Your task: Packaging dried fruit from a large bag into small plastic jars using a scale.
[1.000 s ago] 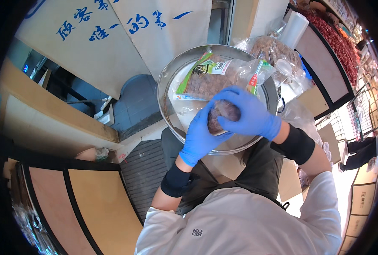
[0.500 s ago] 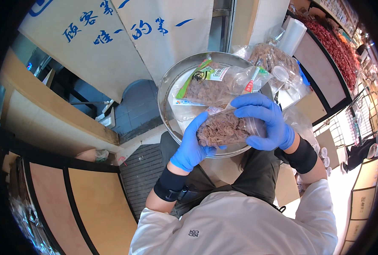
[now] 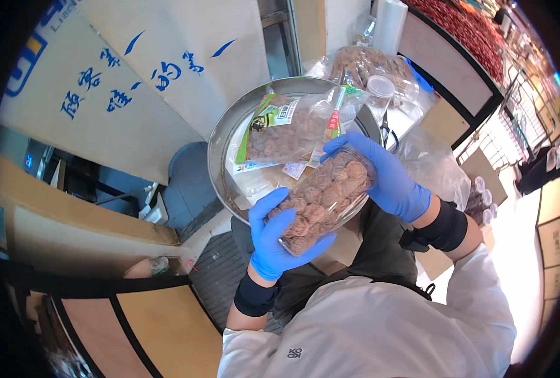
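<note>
Both my hands, in blue gloves, hold a clear plastic jar point(image 3: 323, 200) packed with round, wrinkled brown pieces that look like dried fruit. My left hand point(image 3: 274, 236) wraps the lower left end, its fingers curled round the side. Round the upper right end closes my right hand point(image 3: 390, 179). The jar lies tilted over the near side of a round metal tray point(image 3: 215, 148). On that tray, beyond the jar, rests a clear printed bag point(image 3: 286, 129) with green edges and similar brown pieces inside.
Right of the tray are black-handled scissors point(image 3: 388, 134), a small clear tub point(image 3: 381, 86) and a large bag of brown goods point(image 3: 359, 63). A plastic roll point(image 3: 390, 26) stands behind. Crumpled clear plastic point(image 3: 434, 167) and several jars point(image 3: 480, 201) sit at right; a white curtain point(image 3: 166, 38) hangs ahead.
The jar has turned from nearly level to a slant, its right end raised, showing the round pieces along its side. Both hands turned with it. The whole view has shifted to the right.
</note>
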The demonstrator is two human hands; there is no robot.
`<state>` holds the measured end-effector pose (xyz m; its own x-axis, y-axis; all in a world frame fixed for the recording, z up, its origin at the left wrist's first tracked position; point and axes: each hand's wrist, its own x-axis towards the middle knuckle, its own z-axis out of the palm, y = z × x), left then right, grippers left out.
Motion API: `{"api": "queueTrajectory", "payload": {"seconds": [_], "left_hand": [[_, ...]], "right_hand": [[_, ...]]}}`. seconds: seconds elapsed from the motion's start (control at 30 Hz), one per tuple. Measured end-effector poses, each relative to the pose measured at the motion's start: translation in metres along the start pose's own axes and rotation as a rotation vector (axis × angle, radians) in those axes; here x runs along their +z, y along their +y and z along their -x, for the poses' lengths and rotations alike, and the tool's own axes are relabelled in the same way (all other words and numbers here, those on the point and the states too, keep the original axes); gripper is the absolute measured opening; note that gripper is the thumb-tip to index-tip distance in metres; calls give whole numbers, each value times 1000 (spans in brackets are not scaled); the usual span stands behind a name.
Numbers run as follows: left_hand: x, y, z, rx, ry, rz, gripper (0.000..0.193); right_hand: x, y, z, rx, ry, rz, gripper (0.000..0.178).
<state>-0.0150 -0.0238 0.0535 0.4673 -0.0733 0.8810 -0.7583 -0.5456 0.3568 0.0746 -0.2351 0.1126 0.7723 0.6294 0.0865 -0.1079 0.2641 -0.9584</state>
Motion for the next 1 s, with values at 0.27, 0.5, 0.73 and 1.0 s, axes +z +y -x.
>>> {"api": "queueTrajectory", "payload": {"seconds": [0.27,0.5,0.73,1.0], "left_hand": [[0,16,-11,-982,271,854,57],[-8,10,0,-1372,70,1255,55],[6,25,-15,-1739,212,1310,47],[8,22,6,-587,199,381,63]], "right_hand": [[10,0,7,-286,79,368,57],[-8,-4,1,-746,-174,660,53],[8,-30,4,-763,-412,697,52],[3,3,10,-293,77,110,35]]}}
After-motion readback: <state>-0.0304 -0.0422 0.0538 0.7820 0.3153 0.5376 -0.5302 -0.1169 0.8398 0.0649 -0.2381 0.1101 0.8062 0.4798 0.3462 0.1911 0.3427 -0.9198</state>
